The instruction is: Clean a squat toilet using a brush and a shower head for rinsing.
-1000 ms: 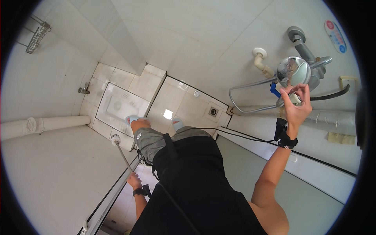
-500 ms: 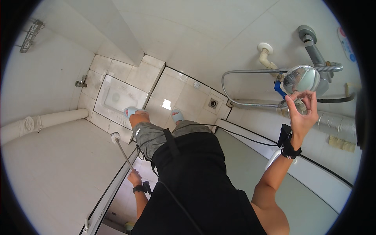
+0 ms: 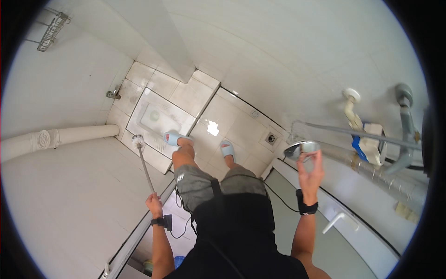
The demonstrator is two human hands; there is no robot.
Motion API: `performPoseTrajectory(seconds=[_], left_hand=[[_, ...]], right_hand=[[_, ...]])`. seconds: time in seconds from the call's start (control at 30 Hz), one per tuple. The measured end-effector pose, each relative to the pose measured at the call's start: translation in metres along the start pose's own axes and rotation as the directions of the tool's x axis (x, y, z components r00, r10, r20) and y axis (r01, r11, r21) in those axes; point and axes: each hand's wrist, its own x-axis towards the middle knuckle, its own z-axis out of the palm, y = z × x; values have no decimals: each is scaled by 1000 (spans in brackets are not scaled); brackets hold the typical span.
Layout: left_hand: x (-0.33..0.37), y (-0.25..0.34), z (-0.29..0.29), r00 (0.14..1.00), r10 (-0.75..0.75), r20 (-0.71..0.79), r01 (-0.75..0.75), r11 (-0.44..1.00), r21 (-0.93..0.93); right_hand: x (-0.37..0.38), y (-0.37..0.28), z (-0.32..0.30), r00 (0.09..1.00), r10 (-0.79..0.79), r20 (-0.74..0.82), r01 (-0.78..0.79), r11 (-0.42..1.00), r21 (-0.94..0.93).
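My left hand (image 3: 154, 204) is closed round the lower end of a toilet brush (image 3: 146, 167). Its round bristle head points away from me, near the squat toilet's (image 3: 134, 124) near left edge. In my right hand (image 3: 310, 179), the fingers grip a chromed shower head (image 3: 297, 149), off the wall and above the floor beside the drain. Its grey metal hose (image 3: 362, 132) runs back towards the pipes on the right wall. The shower head's handle is largely hidden by its head and my fingers.
A square floor drain (image 3: 271, 137) lies ahead of my right hand. On the right are a white and blue fitting (image 3: 371, 143) and grey pipe (image 3: 405, 123). A door with a white handle (image 3: 341, 221) stands close right; a thick white pipe (image 3: 79, 136) crosses the left wall.
My right hand has drawn the shower head away from the wall fitting, leftward and lower. The brush has shifted slightly towards the squat toilet. My view has moved to the left.
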Motion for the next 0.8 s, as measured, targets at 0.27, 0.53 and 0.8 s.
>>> performPoseTrajectory(seconds=[0.27, 0.53, 0.8], left_hand=[[88, 79, 116, 930, 215, 299, -276, 944, 179], [173, 61, 319, 840, 49, 541, -80, 996, 35], [235, -27, 404, 521, 717, 463, -853, 429, 297]], right_hand=[[-16, -5, 218, 957, 172, 232, -222, 953, 208], [-33, -15, 354, 896, 234, 379, -390, 822, 415], [-41, 24, 443, 854, 303, 424, -474, 790, 390]])
